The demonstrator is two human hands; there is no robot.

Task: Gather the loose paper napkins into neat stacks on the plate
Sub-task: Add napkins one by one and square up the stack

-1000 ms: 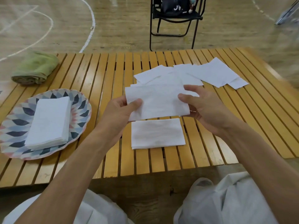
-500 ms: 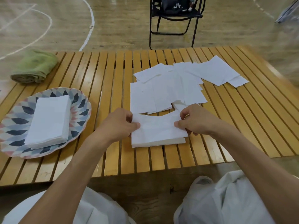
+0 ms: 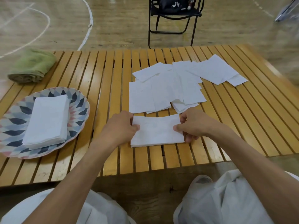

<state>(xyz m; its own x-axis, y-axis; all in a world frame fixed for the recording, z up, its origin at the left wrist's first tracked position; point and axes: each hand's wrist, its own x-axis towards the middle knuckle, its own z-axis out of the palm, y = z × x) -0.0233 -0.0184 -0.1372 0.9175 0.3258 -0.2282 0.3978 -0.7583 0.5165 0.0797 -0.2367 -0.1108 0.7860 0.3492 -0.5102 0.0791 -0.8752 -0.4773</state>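
A small stack of white napkins point(image 3: 156, 131) lies on the slatted wooden table near its front edge. My left hand point(image 3: 120, 126) pinches the stack's left edge and my right hand point(image 3: 192, 125) pinches its right edge. Behind the stack, several loose white napkins point(image 3: 169, 88) lie spread and overlapping across the table's middle, reaching to the far right. At the left a patterned plate point(image 3: 77, 110) carries a neat stack of napkins point(image 3: 47, 120).
A rolled green towel point(image 3: 32, 65) lies at the table's back left corner. A black folding chair point(image 3: 174, 16) stands on the gym floor beyond the table. My white-clothed knees sit below the front edge point(image 3: 145, 170) of the table.
Both hands brought a napkin held in the air down onto the small stack near the front edge. They now grip that stack at both sides.
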